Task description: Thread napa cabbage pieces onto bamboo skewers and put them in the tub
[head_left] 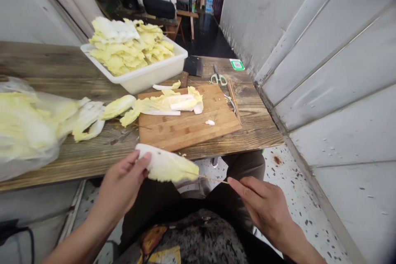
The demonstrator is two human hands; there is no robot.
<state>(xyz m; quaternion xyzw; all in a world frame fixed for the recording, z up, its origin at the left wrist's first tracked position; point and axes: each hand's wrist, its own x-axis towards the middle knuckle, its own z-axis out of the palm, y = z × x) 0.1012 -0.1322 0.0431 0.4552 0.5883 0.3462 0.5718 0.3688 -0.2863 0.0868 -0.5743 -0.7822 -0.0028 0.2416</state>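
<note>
My left hand pinches the white stem end of a napa cabbage leaf, held above my lap by the table's front edge. A thin wooden skewer runs into the yellow, leafy end of that leaf. Its other end is gripped between the thumb and fingers of my right hand. Just beyond the leaf lies a bamboo cutting board. Several cut cabbage leaves rest across its far left part, and a small white scrap sits toward its right side.
A white tub heaped with cabbage leaves stands behind the board. A cleaver, scissors and loose skewers lie at the back right. On the left is a plastic bag of cabbage. A metal-panelled wall borders the right.
</note>
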